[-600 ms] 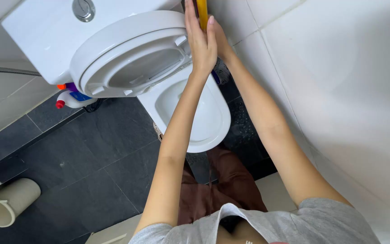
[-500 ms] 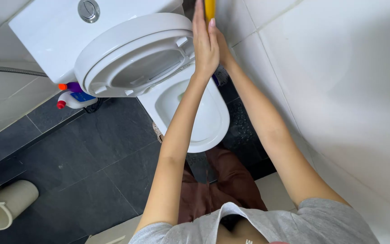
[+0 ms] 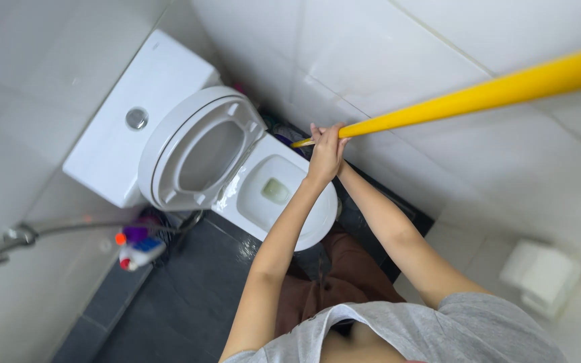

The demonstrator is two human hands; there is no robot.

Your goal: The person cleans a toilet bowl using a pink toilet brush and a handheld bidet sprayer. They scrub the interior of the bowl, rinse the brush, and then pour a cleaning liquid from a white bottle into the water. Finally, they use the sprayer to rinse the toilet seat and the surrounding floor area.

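Note:
A long yellow pole runs from the upper right down to my hands above the toilet. My left hand and my right hand are both closed around its lower end, one against the other. Below them stands a white toilet with its seat and lid raised against the white cistern. The bowl is open with water at the bottom. What the pole ends in is hidden behind my hands.
White tiled walls close in on both sides. A toilet paper roll hangs on the right wall. A bottle with red cap stands on the dark floor tiles left of the toilet. A hose and tap sit at far left.
The view has swung and pulled back, so the whole toilet and the pole's length show. Both hands still grip the pole, which now slants to the upper right.

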